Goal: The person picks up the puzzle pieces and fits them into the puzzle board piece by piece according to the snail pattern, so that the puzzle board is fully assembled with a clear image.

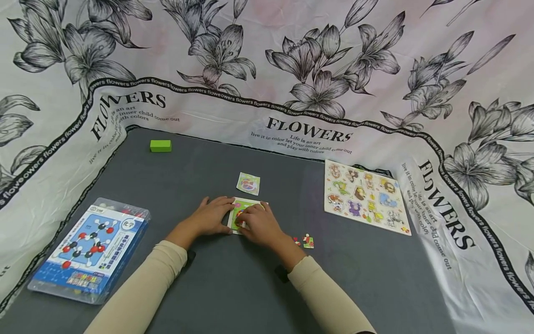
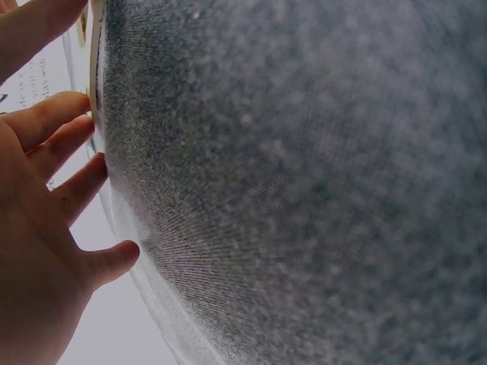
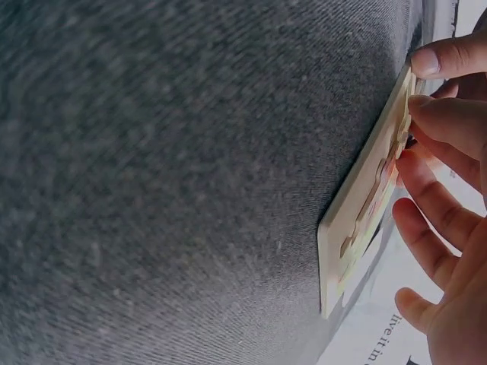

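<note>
In the head view a small jigsaw puzzle board [image 1: 238, 204] with a pale rim and a green picture lies on the table, partly hidden by both hands. My left hand [image 1: 212, 216] lies along its left side, fingers stretched and fingertips at the rim. Over the board, my right hand [image 1: 259, 223] has its fingers bent down, thumb and fingertips at a puzzle piece [image 3: 402, 135] that stands slightly proud of the rim. A picture card [image 1: 248, 184] lies just beyond. Loose puzzle pieces [image 1: 308, 240] lie right of the right hand.
A clear case of molecule-model parts [image 1: 89, 250] lies at the left. At the back left is a green block [image 1: 160, 146]. An animal picture board [image 1: 366, 197] lies at the right, by the flowered cloth [image 1: 308, 97] round the grey table [image 1: 208, 287].
</note>
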The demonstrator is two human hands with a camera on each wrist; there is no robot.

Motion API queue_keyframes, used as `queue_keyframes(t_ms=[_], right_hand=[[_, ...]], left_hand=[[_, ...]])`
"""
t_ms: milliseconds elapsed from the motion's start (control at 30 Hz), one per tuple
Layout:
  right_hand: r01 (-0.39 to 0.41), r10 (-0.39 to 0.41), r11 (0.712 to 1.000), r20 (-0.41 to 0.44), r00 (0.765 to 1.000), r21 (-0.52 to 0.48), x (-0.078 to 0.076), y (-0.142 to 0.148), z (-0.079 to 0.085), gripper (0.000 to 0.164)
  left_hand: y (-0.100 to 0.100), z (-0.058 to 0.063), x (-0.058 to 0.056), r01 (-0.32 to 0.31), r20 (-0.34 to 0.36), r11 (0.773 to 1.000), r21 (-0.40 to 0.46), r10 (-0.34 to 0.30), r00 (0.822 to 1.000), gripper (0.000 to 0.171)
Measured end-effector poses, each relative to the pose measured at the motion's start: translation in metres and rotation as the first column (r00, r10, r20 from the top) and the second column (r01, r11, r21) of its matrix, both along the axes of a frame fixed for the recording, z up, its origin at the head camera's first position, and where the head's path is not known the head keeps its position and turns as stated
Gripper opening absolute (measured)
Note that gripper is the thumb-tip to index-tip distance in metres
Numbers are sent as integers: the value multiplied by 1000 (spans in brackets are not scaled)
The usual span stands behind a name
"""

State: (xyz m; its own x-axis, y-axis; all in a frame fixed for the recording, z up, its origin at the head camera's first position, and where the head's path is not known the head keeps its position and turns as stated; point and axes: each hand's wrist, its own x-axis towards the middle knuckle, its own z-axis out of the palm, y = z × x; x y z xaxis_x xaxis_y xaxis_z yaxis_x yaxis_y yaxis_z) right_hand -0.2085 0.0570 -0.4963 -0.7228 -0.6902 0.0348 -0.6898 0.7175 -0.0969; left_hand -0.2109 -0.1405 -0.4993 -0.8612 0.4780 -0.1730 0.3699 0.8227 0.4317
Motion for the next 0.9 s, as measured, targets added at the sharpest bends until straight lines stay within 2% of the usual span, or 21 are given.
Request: queue_keyframes(t_ms=[400, 900], right_hand=[[-9, 13, 998, -62, 998, 64, 2, -6, 3, 14], [-9, 18, 997, -118, 993, 74, 6, 0, 3, 16]], left_hand=[[-1, 2, 0, 2, 2, 1000, 2, -2, 1000, 74], [2, 0, -2, 3, 2, 1000, -13, -3, 1000, 74]])
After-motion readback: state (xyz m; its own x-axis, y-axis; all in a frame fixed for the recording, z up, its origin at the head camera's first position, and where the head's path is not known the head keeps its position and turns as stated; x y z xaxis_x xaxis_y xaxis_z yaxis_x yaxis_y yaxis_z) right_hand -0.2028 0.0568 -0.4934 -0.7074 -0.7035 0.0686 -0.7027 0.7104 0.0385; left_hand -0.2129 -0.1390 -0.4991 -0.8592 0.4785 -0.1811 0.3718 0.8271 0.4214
